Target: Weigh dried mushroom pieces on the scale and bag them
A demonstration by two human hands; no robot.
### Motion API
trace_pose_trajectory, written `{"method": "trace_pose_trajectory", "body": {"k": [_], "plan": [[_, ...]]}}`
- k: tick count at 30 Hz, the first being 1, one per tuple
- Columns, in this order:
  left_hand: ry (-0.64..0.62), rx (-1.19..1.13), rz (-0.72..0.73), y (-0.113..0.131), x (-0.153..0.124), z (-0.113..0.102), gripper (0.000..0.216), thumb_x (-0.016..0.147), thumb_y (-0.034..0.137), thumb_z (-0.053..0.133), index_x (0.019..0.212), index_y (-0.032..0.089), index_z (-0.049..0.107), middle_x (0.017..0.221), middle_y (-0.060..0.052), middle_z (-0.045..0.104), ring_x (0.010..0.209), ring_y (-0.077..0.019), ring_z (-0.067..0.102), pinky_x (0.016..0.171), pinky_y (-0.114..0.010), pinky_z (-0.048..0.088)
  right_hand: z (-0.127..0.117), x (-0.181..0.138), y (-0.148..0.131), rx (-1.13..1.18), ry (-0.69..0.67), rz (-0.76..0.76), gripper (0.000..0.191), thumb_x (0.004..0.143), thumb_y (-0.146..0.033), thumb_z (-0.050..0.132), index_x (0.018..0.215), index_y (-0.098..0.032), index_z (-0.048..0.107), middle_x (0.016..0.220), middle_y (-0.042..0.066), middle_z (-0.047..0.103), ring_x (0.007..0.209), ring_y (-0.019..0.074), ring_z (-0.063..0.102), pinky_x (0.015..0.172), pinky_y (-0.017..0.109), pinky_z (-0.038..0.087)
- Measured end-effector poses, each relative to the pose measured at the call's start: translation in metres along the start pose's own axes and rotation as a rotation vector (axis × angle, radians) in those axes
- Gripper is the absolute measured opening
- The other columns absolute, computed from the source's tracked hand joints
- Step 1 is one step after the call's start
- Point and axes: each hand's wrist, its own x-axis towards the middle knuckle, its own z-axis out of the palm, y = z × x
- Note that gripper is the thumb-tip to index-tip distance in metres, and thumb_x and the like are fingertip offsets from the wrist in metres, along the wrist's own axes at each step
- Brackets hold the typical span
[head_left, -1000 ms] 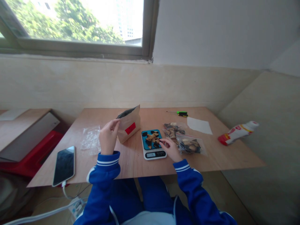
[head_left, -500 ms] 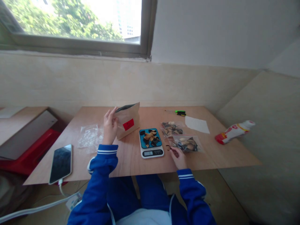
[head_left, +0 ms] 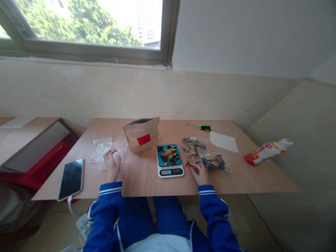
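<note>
My left hand (head_left: pixel 112 166) is open, fingers apart, over the table in front of clear plastic bags (head_left: pixel 101 148). Beyond it to the right, a brown paper pouch (head_left: pixel 132 138) with a red label stands upright, its top gaping. In the middle sits a kitchen scale (head_left: pixel 172 172) with a blue platform that bears several dried brown and black pieces (head_left: pixel 169 154), like dried mushrooms. Just right of the scale, my right hand (head_left: pixel 200 174) pinches a small dark dried piece (head_left: pixel 188 164). Beside that hand lies a zip bag of dried pieces (head_left: pixel 214 161), with another such bag (head_left: pixel 193 144) behind it.
At the left a phone (head_left: pixel 71 179) lies with a white cable plugged in. Toward the back right are green and yellow screwdrivers (head_left: pixel 204 126) and a white paper sheet (head_left: pixel 224 141). A red and white bottle (head_left: pixel 267 151) lies tilted near the right edge.
My left hand has let go of the paper pouch and moved down toward me, opening. The pouch stands by itself. My right hand keeps the small dried piece and has barely moved.
</note>
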Motion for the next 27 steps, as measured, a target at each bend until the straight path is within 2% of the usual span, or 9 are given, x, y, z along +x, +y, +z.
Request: {"method": "trace_pose_trajectory", "body": {"k": [2, 5, 9, 13, 17, 20, 23, 25, 27], "plan": [[-0.044, 0.034, -0.042, -0.012, -0.009, -0.002, 0.035, 0.076, 0.029, 0.054, 0.107, 0.013, 0.057, 0.110, -0.016, 0.055, 0.114, -0.0327, 0.053, 0.101, -0.052, 0.041, 0.000, -0.005, -0.002, 0.003, -0.007, -0.007, 0.043, 0.079, -0.053, 0.056, 0.093, -0.017, 0.074, 0.080, 0.009, 0.057, 0.074, 0.0247, 0.061, 0.076, 0.045, 0.053], [-0.103, 0.084, -0.084, -0.017, -0.016, 0.000, 0.028, 0.071, 0.032, 0.057, 0.095, 0.017, 0.061, 0.097, -0.011, 0.060, 0.095, -0.0298, 0.060, 0.090, -0.047, 0.049, -0.001, -0.013, -0.012, -0.004, 0.008, -0.012, 0.040, 0.082, -0.046, 0.053, 0.099, -0.016, 0.072, 0.082, 0.010, 0.058, 0.076, 0.0248, 0.060, 0.076, 0.046, 0.052], [-0.119, 0.147, -0.119, -0.011, -0.018, 0.003, 0.019, 0.072, 0.032, 0.055, 0.083, 0.019, 0.064, 0.089, -0.010, 0.062, 0.085, -0.0276, 0.061, 0.082, -0.041, 0.049, -0.006, -0.022, -0.036, 0.005, 0.028, -0.004, 0.040, 0.086, -0.040, 0.046, 0.104, -0.014, 0.070, 0.080, 0.009, 0.057, 0.062, 0.0194, 0.052, 0.065, 0.039, 0.050], [-0.053, 0.189, -0.138, 0.002, -0.017, -0.006, 0.018, 0.076, 0.031, 0.049, 0.077, 0.019, 0.062, 0.078, -0.009, 0.060, 0.079, -0.0274, 0.060, 0.080, -0.042, 0.048, -0.014, -0.027, -0.074, 0.117, -0.054, 0.013, 0.036, 0.089, -0.041, 0.046, 0.101, -0.016, 0.069, 0.081, 0.009, 0.061, 0.060, 0.0169, 0.051, 0.058, 0.032, 0.047], [0.092, 0.218, -0.134, 0.036, -0.030, -0.025, 0.020, 0.080, 0.034, 0.045, 0.083, 0.018, 0.058, 0.083, -0.010, 0.059, 0.090, -0.0286, 0.058, 0.088, -0.045, 0.045, -0.008, -0.032, -0.133, 0.319, -0.253, -0.057, 0.032, 0.093, -0.040, 0.045, 0.099, -0.019, 0.068, 0.095, 0.010, 0.065, 0.080, 0.0189, 0.060, 0.067, 0.030, 0.048], [0.151, 0.078, -0.010, 0.077, -0.051, -0.039, 0.015, 0.081, 0.035, 0.049, 0.075, 0.021, 0.052, 0.084, -0.008, 0.060, 0.092, -0.0274, 0.058, 0.089, -0.044, 0.045, 0.014, -0.038, -0.182, 0.394, -0.431, -0.066, 0.030, 0.094, -0.040, 0.045, 0.104, -0.021, 0.065, 0.096, 0.007, 0.065, 0.074, 0.0155, 0.058, 0.064, 0.028, 0.047], [0.019, -0.170, 0.044, 0.114, -0.077, -0.046, 0.017, 0.085, 0.036, 0.052, 0.076, 0.022, 0.051, 0.094, -0.007, 0.062, 0.093, -0.0241, 0.061, 0.087, -0.040, 0.048, 0.041, -0.042, -0.219, 0.466, -0.561, -0.027, 0.034, 0.090, -0.044, 0.051, 0.112, -0.019, 0.056, 0.093, 0.005, 0.064, 0.063, 0.0121, 0.055, 0.061, 0.027, 0.046], [-0.109, -0.335, 0.038, 0.129, -0.090, -0.046, 0.015, 0.086, 0.035, 0.055, 0.080, 0.022, 0.052, 0.111, -0.009, 0.062, 0.103, -0.0233, 0.062, 0.091, -0.039, 0.049, 0.054, -0.041, -0.233, 0.522, -0.568, 0.004, 0.032, 0.089, -0.047, 0.051, 0.106, -0.019, 0.054, 0.090, 0.003, 0.064, 0.063, 0.0124, 0.056, 0.059, 0.027, 0.045], [-0.200, -0.506, 0.031, 0.136, -0.098, -0.044, 0.012, 0.088, 0.034, 0.054, 0.091, 0.022, 0.053, 0.133, -0.010, 0.055, 0.119, -0.0241, 0.056, 0.100, -0.041, 0.047, 0.061, -0.039, -0.240, 0.565, -0.543, 0.005, 0.028, 0.090, -0.048, 0.050, 0.095, -0.020, 0.053, 0.084, 0.002, 0.062, 0.067, 0.0137, 0.058, 0.060, 0.027, 0.044]]}}
